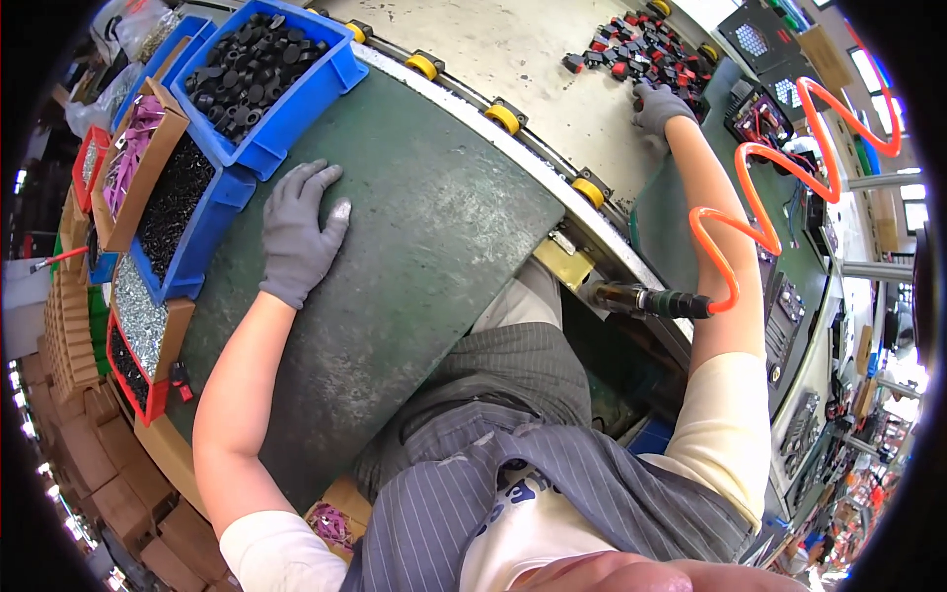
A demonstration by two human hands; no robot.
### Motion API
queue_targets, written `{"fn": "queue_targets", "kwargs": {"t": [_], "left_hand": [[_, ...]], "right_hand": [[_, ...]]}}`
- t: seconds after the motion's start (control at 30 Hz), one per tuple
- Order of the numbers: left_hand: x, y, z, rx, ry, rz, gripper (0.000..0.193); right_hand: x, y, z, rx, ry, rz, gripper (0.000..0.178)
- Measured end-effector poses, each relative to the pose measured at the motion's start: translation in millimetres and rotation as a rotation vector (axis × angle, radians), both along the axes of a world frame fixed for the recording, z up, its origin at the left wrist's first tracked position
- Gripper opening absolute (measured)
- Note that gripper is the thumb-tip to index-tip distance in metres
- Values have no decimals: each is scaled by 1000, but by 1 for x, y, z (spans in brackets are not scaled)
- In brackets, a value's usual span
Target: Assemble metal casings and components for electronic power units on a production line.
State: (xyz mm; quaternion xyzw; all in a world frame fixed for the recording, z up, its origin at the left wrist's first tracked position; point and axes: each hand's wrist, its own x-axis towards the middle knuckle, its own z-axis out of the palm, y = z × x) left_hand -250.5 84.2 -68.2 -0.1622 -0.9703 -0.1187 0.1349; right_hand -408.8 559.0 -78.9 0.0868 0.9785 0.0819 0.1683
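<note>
My left hand (301, 232), in a grey glove, lies palm down on the green work mat (424, 197) with its fingers spread and nothing in them. It is beside the blue bins of black parts. My right hand (659, 111), also gloved, reaches far forward to the near edge of a pile of small black and red parts (651, 54) on the pale surface. Its fingers are bent closed there, and whatever they may hold is hidden. The right forearm passes under an orange coiled air hose (755, 153).
Left stand a blue bin of round black caps (258, 74), a blue bin of black screws (173, 207), a carton of pink pieces (138, 153) and a tray of silver screws (138, 306). An air screwdriver (651, 300) lies by the rail with yellow rollers (503, 118).
</note>
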Motion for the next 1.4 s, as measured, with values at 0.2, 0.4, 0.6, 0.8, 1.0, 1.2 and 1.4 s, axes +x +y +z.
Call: {"fn": "queue_targets", "kwargs": {"t": [0.2,0.4,0.6,0.8,1.0,1.2,1.4], "left_hand": [[-1,2,-1,32,6,1,39],[-1,1,2,20,-25,4,38],[-3,-6,-1,21,-5,32,40],[-15,-4,-19,181,124,-58,32],[-5,105,-10,1081,-327,-134,56],[-4,187,-5,2482,-1386,-450,64],[2,187,-18,2408,-1336,-271,34]], "right_hand": [[-11,-6,-11,131,-32,210,33],[3,-4,0,-548,-111,-133,34],[-6,-8,-29,-297,59,268,61],[18,-20,-26,-732,154,186,41],[79,-103,49,-1250,-32,366,55],[133,-140,86,-968,33,720,60],[144,-84,89,-845,381,770,52]]}}
